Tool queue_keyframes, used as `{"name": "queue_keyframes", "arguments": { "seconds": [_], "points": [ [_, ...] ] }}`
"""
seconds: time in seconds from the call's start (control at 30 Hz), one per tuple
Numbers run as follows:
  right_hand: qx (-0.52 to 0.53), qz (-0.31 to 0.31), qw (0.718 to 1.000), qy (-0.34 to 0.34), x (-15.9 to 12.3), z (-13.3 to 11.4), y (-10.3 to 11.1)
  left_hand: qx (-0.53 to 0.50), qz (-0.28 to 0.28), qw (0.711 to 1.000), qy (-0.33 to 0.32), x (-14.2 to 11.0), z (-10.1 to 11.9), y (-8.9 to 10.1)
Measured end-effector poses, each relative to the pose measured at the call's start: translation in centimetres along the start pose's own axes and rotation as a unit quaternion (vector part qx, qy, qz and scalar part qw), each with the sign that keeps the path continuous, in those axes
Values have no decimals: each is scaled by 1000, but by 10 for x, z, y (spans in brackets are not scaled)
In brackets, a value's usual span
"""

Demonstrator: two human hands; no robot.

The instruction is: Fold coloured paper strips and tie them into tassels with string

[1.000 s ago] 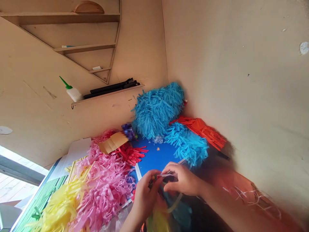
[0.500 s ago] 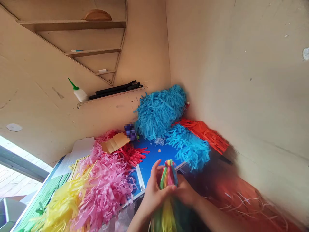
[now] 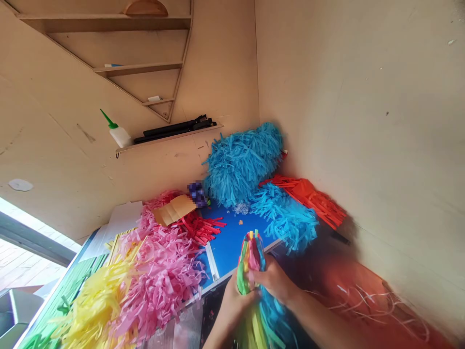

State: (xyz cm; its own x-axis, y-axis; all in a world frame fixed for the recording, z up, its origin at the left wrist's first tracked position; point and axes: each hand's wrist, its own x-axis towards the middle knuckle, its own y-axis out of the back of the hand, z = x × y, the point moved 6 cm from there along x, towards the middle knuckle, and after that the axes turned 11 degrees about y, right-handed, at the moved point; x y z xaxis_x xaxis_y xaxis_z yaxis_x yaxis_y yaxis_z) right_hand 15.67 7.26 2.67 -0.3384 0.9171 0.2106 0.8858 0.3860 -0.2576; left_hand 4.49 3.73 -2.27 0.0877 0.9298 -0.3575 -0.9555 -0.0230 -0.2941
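Between my two hands is a bundle of multicoloured tissue-paper strips (image 3: 254, 257), green, yellow, pink, red and blue. Its folded top stands up above my fingers and the loose strips hang below. My left hand (image 3: 238, 295) is wrapped round the lower left of the bundle. Higher up, on the right side, my right hand (image 3: 274, 281) has its fingers closed on the strips, thumb across the front. The hands are close together, just before the table's near edge. Some fingertips are hidden behind the paper.
Pink fringe (image 3: 167, 276), yellow fringe (image 3: 96, 303) and green strips (image 3: 69, 286) cover the left of the blue table (image 3: 228, 242). Blue fringe (image 3: 243, 165) is heaped in the corner, beside orange-red fringe (image 3: 308, 196). A glue bottle (image 3: 119, 135) stands on a wall shelf.
My right hand has shifted up along the bundle while my left stays lower. Blue strips now fan out below on the right. The view has tilted slightly downward.
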Motion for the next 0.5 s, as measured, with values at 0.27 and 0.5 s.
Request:
{"name": "queue_keyframes", "arguments": {
  "seconds": [0.27,0.5],
  "points": [
    [11,-54,998,33,-14,14,-3,-77,61,995,2,4,3,17],
    [-65,-75,994,46,-17,31,-19,-134,51,990,-4,6,-11,16]
  ]
}}
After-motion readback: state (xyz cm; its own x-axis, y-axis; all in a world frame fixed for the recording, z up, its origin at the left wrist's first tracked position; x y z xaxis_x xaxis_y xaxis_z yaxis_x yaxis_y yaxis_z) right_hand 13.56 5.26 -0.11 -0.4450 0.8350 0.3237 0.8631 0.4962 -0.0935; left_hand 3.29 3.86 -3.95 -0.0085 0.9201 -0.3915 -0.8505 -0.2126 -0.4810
